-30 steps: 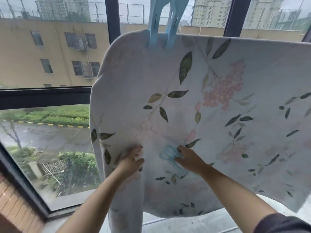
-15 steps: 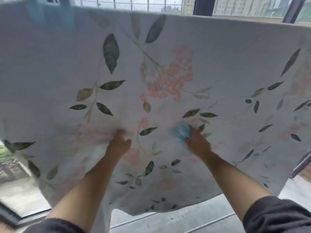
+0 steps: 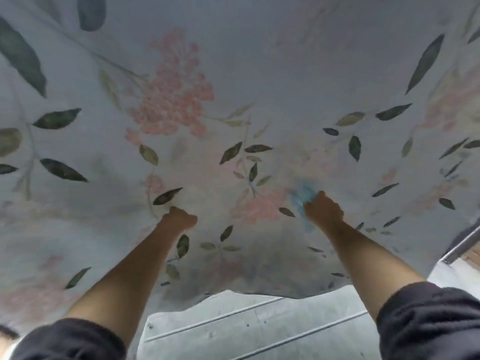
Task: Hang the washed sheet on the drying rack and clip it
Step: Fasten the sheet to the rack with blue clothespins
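The pale sheet (image 3: 285,74), printed with pink flowers and dark leaves, hangs in front of me and fills almost the whole head view. My left hand (image 3: 180,218) is curled into a fist against the cloth, left of centre; whether it grips the fabric is unclear. My right hand (image 3: 323,207) holds a light blue clip (image 3: 302,194) against the sheet, right of centre. The drying rack and the sheet's top edge are out of view.
Below the sheet's hanging lower edge lies a grey floor (image 3: 259,326) with thin lines across it. A dark frame bar (image 3: 462,242) and a strip of brick show at the right edge.
The view has swung right and closer to the sheet; the window and the large blue clip at the top have left the frame. Both hands have shifted right along the cloth.
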Action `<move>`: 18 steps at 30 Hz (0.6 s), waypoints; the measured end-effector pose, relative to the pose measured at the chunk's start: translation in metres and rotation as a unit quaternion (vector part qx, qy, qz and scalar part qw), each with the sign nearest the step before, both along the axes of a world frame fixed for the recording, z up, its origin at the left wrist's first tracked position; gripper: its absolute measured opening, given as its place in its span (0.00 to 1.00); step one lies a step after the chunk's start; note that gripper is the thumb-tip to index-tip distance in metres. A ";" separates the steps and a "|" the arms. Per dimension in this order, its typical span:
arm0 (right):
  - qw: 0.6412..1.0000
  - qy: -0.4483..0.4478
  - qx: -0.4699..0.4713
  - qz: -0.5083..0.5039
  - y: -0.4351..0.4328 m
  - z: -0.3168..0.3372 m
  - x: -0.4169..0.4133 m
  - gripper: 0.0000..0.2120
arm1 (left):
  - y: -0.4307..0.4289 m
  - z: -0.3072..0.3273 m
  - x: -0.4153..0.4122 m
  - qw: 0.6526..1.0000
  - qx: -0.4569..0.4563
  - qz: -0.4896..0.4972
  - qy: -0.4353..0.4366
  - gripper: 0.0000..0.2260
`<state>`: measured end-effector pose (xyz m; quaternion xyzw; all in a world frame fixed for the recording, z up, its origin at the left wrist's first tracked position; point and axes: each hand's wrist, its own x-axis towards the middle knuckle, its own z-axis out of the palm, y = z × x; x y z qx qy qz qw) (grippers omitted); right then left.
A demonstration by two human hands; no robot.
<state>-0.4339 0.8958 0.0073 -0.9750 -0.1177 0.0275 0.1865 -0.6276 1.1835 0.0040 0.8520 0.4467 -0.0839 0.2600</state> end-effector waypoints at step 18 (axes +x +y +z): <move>0.991 -0.100 -0.011 0.083 -0.063 -0.046 0.090 0.17 | -0.104 -0.011 0.159 0.897 0.015 -0.186 -0.400 0.07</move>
